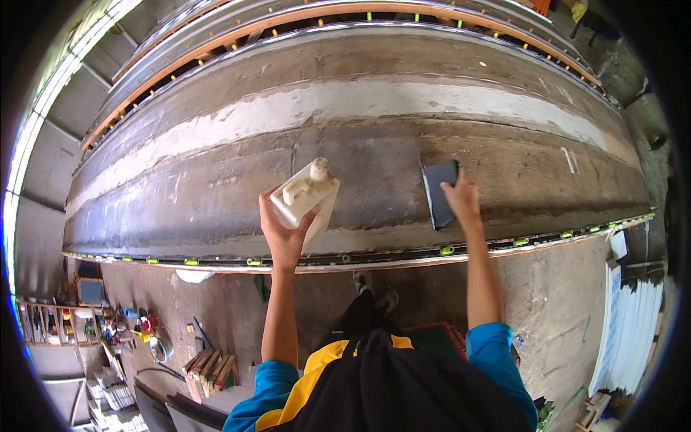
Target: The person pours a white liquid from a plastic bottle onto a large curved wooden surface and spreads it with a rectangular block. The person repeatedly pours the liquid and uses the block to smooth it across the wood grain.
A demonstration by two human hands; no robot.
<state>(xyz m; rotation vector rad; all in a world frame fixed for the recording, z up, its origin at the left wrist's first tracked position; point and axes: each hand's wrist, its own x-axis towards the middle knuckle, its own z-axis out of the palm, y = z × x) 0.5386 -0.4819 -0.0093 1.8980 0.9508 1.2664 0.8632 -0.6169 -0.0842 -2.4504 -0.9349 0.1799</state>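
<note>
My left hand is wrapped round a cream plastic jug, which is tilted above the long panel. The neck of the jug points away from me, and I cannot tell whether liquid is coming out. A dark grey sheet, which looks like sandpaper, is gripped at its right edge by my right hand. It lies on or just over the panel, with a pale strip along its left side. Between my hands the panel's brown-grey surface looks darker and wet.
A white band runs along the panel, and green and black fittings line its near edge. An orange-brown rail crosses behind. A wooden pallet and cluttered tools stand at the lower left; white sheets are stacked at right.
</note>
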